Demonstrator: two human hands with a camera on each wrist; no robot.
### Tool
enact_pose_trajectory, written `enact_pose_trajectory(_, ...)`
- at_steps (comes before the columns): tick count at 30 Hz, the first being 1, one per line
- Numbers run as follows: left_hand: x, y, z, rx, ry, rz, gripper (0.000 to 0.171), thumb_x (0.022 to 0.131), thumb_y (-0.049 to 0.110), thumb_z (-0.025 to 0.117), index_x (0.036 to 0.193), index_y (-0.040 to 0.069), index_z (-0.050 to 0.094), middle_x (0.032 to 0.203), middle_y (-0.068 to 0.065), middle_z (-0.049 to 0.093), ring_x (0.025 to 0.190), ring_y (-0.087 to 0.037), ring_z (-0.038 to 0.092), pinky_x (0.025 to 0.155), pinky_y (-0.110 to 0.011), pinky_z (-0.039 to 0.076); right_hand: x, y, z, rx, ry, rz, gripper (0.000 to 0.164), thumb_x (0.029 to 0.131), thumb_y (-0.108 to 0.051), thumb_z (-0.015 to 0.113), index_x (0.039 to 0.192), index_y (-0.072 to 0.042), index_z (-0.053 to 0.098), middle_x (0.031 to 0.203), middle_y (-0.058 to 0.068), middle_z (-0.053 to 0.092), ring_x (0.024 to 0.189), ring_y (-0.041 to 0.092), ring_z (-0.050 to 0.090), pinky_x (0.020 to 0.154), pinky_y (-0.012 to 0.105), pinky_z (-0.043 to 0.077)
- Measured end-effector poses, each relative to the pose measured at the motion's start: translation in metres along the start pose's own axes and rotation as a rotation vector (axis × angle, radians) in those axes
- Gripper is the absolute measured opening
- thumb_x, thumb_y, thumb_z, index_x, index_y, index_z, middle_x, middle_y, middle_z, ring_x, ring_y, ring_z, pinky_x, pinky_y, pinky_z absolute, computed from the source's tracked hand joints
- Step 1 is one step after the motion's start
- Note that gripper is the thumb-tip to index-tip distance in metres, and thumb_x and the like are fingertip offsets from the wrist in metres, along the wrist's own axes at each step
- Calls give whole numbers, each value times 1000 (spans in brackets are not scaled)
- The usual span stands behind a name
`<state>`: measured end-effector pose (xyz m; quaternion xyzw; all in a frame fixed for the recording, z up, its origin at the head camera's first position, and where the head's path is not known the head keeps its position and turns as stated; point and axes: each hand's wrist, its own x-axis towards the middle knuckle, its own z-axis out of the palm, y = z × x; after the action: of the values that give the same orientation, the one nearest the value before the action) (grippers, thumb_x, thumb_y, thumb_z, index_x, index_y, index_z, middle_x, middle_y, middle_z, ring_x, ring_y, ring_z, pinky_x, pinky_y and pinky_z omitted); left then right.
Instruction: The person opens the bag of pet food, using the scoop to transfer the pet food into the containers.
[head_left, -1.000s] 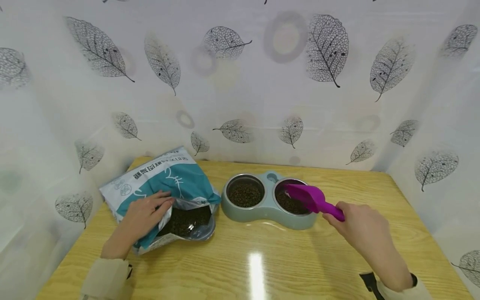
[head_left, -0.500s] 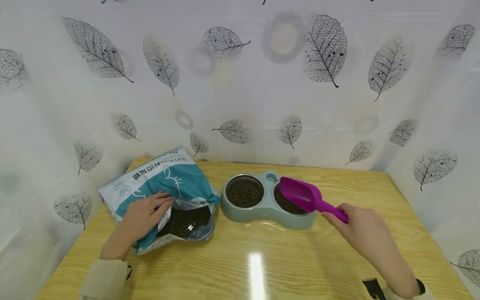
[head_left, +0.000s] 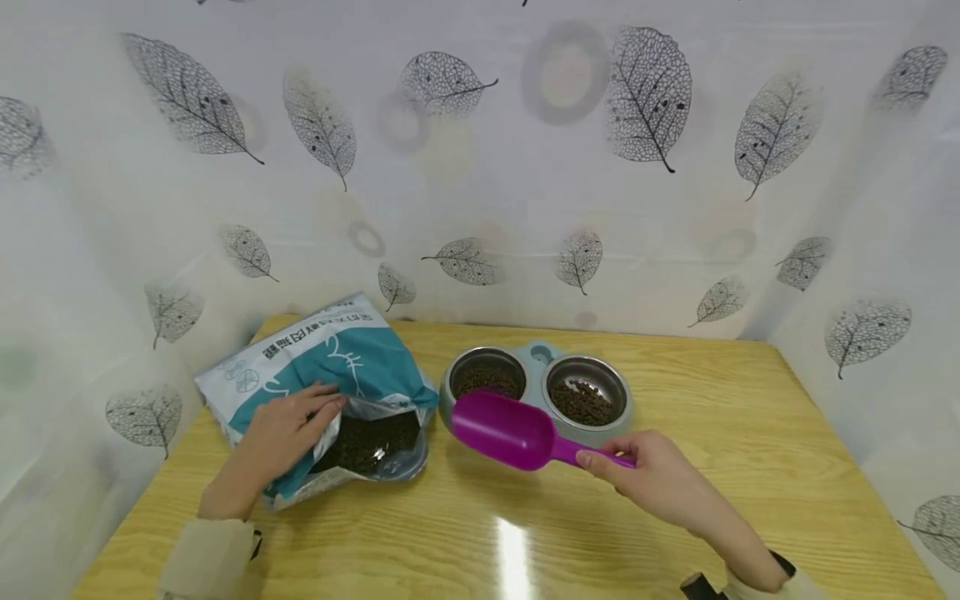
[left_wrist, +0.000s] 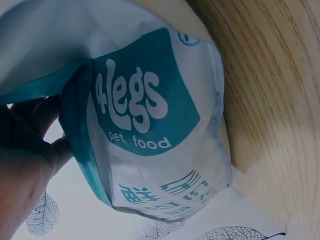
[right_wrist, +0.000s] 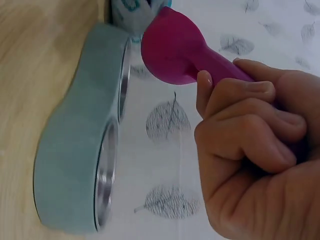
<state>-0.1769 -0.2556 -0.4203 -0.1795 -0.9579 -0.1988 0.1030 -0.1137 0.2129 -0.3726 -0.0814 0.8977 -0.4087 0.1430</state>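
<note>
My right hand [head_left: 652,479] grips the handle of a magenta scoop [head_left: 504,429], fingers curled round it in the right wrist view. The scoop's bowl points left, held in front of a pale blue-green double pet bowl [head_left: 534,379] and overlapping its left dish. Brown kibble [head_left: 579,404] lies in the right steel dish, and more shows in the left one, partly hidden by the scoop. At left, my left hand [head_left: 288,433] holds the mouth edge of a teal and white pet food bag [head_left: 375,350]. Dark kibble [head_left: 367,442] is visible inside the opening. The left wrist view shows the bag's printed side [left_wrist: 150,110].
A wood-grain table [head_left: 600,542] carries the bag and the double bowl. White curtains [head_left: 495,192] printed with leaves hang behind it and at both sides. A bright light reflection [head_left: 513,558] falls on the table's near part.
My right hand has carried the scoop leftward and nearer, from over the right dish to in front of the left one. The right dish is now uncovered. My left hand stays on the bag.
</note>
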Motion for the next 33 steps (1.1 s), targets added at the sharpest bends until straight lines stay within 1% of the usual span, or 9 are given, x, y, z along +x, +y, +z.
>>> enact_pose_trajectory(4, 0, 0, 0, 4, 8, 11, 33, 107, 25, 54, 123, 7, 76, 131, -17, 71, 125, -45, 63, 96, -64, 53, 8, -9, 21, 34, -27, -49, 35, 96, -48, 68, 83, -17, 75, 56, -8, 45, 45, 2, 31, 40, 18, 24)
enact_pose_trajectory(8, 0, -1, 1, 6, 15, 25, 31, 106, 24, 54, 122, 8, 76, 129, -17, 71, 124, -45, 64, 96, -64, 53, 16, -17, 38, 29, -35, -103, 34, 95, -46, 70, 82, -15, 77, 54, -10, 44, 44, 1, 31, 39, 18, 25)
enact_pose_trajectory(12, 0, -1, 2, 9, 19, 25, 31, 106, 24, 55, 121, 9, 77, 129, -16, 72, 123, -45, 64, 96, -63, 54, 22, -31, 52, -45, -25, -146, 33, 96, -43, 68, 75, -18, 74, 52, -13, 43, 44, 0, 31, 39, 18, 24)
enact_pose_trajectory(16, 0, -1, 0, 11, 15, 17, 31, 106, 24, 55, 121, 9, 77, 129, -16, 72, 124, -44, 64, 96, -63, 54, 28, -53, 62, -133, 3, -191, 37, 97, -40, 67, 66, -20, 66, 49, -14, 40, 43, 1, 29, 40, 19, 22)
enact_pose_trajectory(21, 1, 0, -1, 4, 16, 22, 31, 106, 24, 54, 122, 9, 77, 129, -16, 72, 124, -44, 64, 96, -63, 54, 34, -80, 75, -232, 1, -259, 47, 97, -33, 66, 55, -19, 49, 47, -14, 32, 43, 2, 25, 40, 20, 21)
enact_pose_trajectory(24, 1, -1, -1, 6, 12, 22, 31, 106, 24, 54, 122, 9, 77, 129, -16, 72, 124, -44, 64, 95, -63, 54, 38, -91, 82, -281, -11, -294, 53, 98, -30, 64, 53, -20, 38, 47, -15, 26, 42, 1, 22, 39, 21, 19)
enact_pose_trajectory(26, 1, -1, -1, 9, 10, 22, 31, 106, 24, 54, 122, 9, 77, 129, -16, 72, 124, -44, 64, 95, -63, 55, 41, -97, 85, -306, -21, -310, 55, 99, -28, 63, 53, -21, 33, 46, -15, 23, 42, 1, 19, 39, 20, 17)
enact_pose_trajectory(31, 0, -1, -1, 11, 5, 19, 32, 106, 25, 53, 122, 10, 76, 130, -16, 71, 123, -44, 65, 94, -62, 55, 51, -111, 86, -376, -31, -335, 57, 99, -25, 61, 51, -21, 30, 46, -13, 21, 43, 4, 21, 40, 22, 19)
enact_pose_trajectory(33, 0, -2, 0, 9, 4, 19, 32, 107, 25, 53, 123, 10, 76, 130, -16, 71, 124, -44, 64, 95, -62, 55, 57, -116, 85, -391, -53, -321, 58, 99, -25, 61, 50, -20, 30, 46, -12, 21, 43, 5, 23, 40, 23, 22)
